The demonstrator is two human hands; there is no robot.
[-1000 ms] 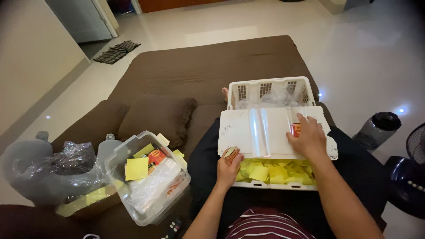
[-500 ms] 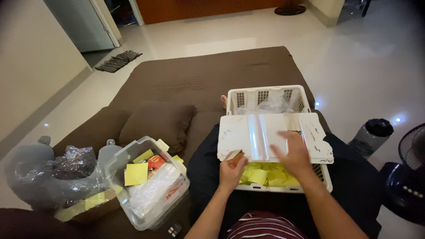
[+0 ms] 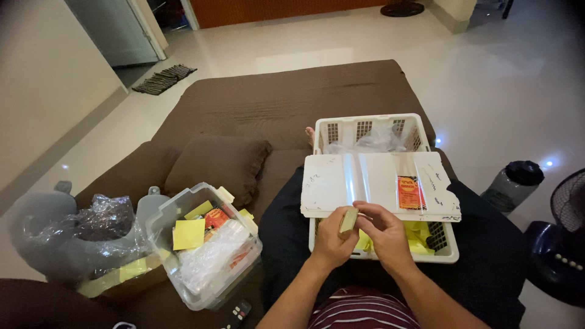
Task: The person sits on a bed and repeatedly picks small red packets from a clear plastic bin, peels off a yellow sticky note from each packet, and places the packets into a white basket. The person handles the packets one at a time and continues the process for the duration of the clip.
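Both hands have drawn together, right hand [image 3: 385, 234] pinching the small pale packet [image 3: 348, 219] clenched in the left hand [image 3: 332, 240], where it might slip into the white basket [image 3: 448, 244] below.

Your two bare arms, a striped top and dark trousers.

Your left hand [image 3: 332, 244] and right hand [image 3: 385, 234] are bare: no gloves, rings or watch show on them, and behind each hand the wrist and forearm run back uncovered, with no sleeve reaching into view. Below the hands, between your forearms at the bottom edge, sits the front of your top [image 3: 365, 311], dark maroon with thin pale stripes running across it. Under and to either side of the hands your legs are covered in plain dark trousers [image 3: 286, 237], without visible pattern. Beyond the hands, a bare foot [image 3: 310, 131] peeks out.
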